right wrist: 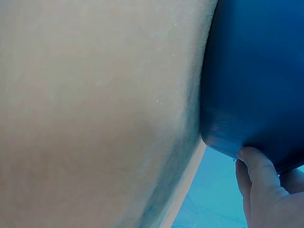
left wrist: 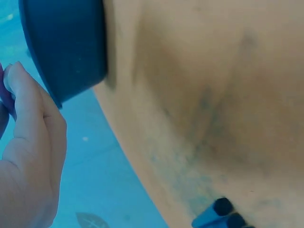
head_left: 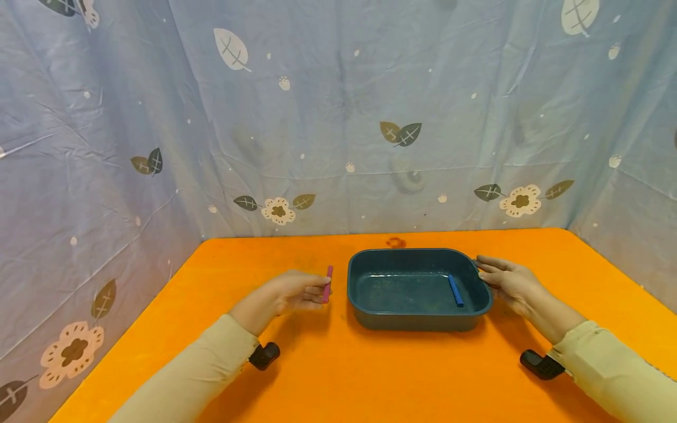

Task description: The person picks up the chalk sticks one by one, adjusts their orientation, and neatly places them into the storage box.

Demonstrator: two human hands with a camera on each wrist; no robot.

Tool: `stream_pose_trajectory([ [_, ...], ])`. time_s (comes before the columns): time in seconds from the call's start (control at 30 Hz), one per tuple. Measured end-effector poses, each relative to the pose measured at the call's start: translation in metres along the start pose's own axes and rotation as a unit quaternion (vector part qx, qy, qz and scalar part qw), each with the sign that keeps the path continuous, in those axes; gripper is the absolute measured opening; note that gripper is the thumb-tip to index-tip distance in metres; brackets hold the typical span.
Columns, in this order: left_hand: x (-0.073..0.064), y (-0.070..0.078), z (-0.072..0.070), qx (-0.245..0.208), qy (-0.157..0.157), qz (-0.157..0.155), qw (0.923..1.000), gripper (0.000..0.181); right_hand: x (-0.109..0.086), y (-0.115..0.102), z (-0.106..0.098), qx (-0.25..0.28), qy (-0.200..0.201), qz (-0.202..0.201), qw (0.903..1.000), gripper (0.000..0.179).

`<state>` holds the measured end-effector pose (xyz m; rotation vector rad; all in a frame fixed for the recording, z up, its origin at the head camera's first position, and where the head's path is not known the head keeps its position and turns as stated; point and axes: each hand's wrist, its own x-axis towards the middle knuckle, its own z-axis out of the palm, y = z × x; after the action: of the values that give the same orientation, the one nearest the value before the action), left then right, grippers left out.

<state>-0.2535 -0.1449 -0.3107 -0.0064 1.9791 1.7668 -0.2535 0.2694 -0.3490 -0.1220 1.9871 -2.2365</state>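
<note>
My left hand [head_left: 298, 291] pinches a slim pink stick [head_left: 328, 284] upright between thumb and fingertips, just left of a dark teal baking dish [head_left: 415, 322]. In the left wrist view, that hand [left wrist: 33, 152] is at the left edge, with part of the stick [left wrist: 6, 97] at its fingertips. My right hand [head_left: 510, 285] holds the dish at its right end. The right wrist view has its fingers [right wrist: 259, 166] against the dish's outer wall [right wrist: 256, 85]. A blue stick [head_left: 455, 291] lies inside the dish, near the right end.
The dish stands on an orange tabletop [head_left: 412, 376]. Several blue tube-like pieces with dark ends [left wrist: 222, 207] show at the bottom of the left wrist view. A patterned curtain [head_left: 338, 117] encloses the table behind and at both sides. A reddish mark [head_left: 395, 242] is behind the dish.
</note>
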Motion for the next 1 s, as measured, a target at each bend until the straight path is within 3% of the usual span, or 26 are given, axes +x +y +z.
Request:
stream_pose_trajectory([
  [0.43,0.007,0.01,0.016,0.001,-0.005,0.001,1.0,0.022,0.001,0.001,0.001,0.012,-0.004,-0.008,0.9999,0.071],
  [0.83,0.018,0.024,0.039,0.007,0.011,-0.016,0.9998,0.037,-0.001,0.001,-0.001,-0.012,0.005,-0.002,0.9999,0.069],
  [1.0,0.021,0.029,0.048,0.014,0.007,-0.018,0.9997,0.029,-0.001,0.001,0.001,-0.003,0.005,-0.001,1.0,0.07],
])
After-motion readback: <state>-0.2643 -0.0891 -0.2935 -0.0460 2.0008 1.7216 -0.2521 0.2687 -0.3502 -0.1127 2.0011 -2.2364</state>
